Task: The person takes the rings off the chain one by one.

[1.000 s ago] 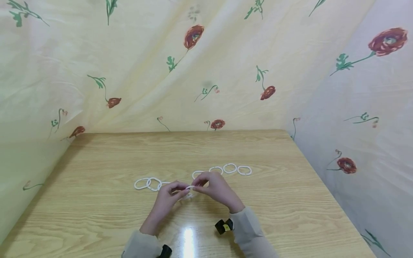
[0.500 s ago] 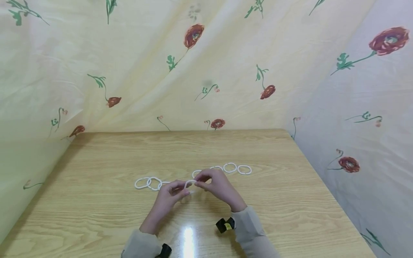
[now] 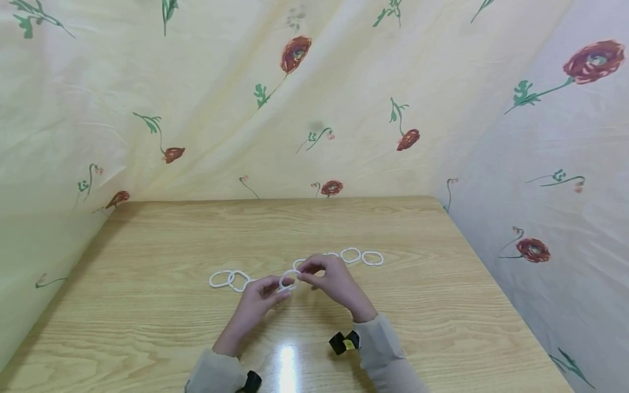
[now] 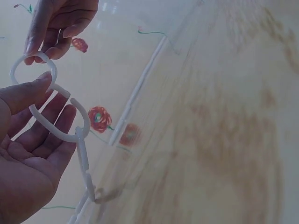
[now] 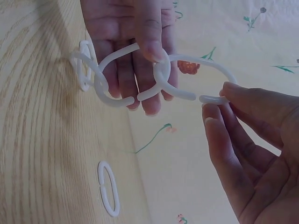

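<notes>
My left hand [image 3: 274,291] pinches the end ring of a chain of white plastic rings [image 3: 229,279] between thumb and fingers; the chain [image 4: 83,158] hangs from it down to the wooden table [image 3: 162,240]. A further white ring with a gap in it [image 5: 196,77] is hooked through that end ring [image 5: 112,84]. My right hand [image 3: 306,275] pinches this split ring [image 3: 287,280] by its open end [image 5: 212,99]. Both hands hover just above the table's middle. In the left wrist view my thumb [image 4: 28,91] presses on the ring [image 4: 49,86].
Loose white rings [image 3: 350,255] [image 3: 372,258] lie in a row on the table behind my right hand, one partly hidden by it. One loose ring [image 5: 108,189] shows in the right wrist view. Flowered cloth [image 3: 295,109] walls the table at the back and both sides.
The ring between my hands has lifted slightly and turned to show its loop. The chain's left end has slid a little to the right. Both hands keep their hold.
</notes>
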Demonstrator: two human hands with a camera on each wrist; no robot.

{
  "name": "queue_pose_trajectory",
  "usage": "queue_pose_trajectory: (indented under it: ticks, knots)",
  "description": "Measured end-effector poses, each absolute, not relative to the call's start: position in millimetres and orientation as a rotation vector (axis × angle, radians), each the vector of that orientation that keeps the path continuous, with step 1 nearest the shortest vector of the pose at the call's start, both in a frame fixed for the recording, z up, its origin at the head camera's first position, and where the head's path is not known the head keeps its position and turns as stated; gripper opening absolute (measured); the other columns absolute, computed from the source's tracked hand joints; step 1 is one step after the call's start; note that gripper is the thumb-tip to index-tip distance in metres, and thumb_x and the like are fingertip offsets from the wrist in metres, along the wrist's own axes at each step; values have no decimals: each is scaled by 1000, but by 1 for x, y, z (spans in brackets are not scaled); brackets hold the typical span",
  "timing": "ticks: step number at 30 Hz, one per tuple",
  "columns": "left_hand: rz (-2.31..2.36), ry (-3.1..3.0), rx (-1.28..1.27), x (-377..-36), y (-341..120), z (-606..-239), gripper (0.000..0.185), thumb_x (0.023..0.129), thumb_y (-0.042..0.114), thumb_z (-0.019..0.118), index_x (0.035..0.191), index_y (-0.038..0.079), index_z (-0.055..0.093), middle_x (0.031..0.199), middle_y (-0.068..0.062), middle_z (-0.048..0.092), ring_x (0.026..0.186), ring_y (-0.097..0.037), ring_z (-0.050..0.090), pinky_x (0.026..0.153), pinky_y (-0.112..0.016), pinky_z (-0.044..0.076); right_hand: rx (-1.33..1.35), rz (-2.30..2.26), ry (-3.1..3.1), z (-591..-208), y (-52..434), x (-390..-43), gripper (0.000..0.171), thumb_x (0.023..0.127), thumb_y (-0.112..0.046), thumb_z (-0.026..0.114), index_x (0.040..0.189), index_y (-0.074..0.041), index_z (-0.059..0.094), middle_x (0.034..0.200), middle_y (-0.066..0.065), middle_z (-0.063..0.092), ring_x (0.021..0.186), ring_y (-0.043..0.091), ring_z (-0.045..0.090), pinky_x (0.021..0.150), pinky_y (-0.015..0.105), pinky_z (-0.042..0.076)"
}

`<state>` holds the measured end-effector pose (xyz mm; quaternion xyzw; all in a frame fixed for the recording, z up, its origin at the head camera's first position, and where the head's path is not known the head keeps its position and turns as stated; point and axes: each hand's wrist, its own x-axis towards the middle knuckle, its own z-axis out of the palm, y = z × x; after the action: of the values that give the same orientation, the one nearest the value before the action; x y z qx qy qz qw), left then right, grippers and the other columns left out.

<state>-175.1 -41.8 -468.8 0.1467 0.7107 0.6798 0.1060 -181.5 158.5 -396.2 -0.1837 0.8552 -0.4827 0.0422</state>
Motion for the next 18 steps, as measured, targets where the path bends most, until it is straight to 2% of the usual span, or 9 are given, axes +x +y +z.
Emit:
queue_pose_trajectory:
  ticks: [4,6,12,18]
  knots:
    - [1993,2103,408,-175,-42,-469,29,88,9,69,115,-3,66,122,-20,66,114,-9,62,90,-15,53,-532,-1500,2597,-396,158,-182,13,90,-14,69,97,-3,72,95,12,71,83,14,64,59,20,58]
    - [1987,2107,411,-175,-42,-470,28,89,8,69,115,-3,66,122,-20,66,112,-5,62,91,-15,52,-517,-1517,2586,-395,158,-182,12,89,-13,69,97,-3,72,95,12,71,83,14,64,59,21,58]
    - [1966,2141,439,-175,-42,-470,30,88,10,69,115,-3,65,120,-19,67,117,-22,61,95,-15,50,-468,-1584,2546,-393,158,-182,12,89,-13,70,96,-4,72,100,14,71,83,13,65,59,23,59]
    - [1949,2142,436,-176,-42,-468,29,90,10,67,115,-5,65,117,-21,67,113,-18,63,92,-12,50,-421,-1665,2519,-394,159,-183,18,89,-12,69,99,3,69,102,17,70,84,14,65,60,26,60]
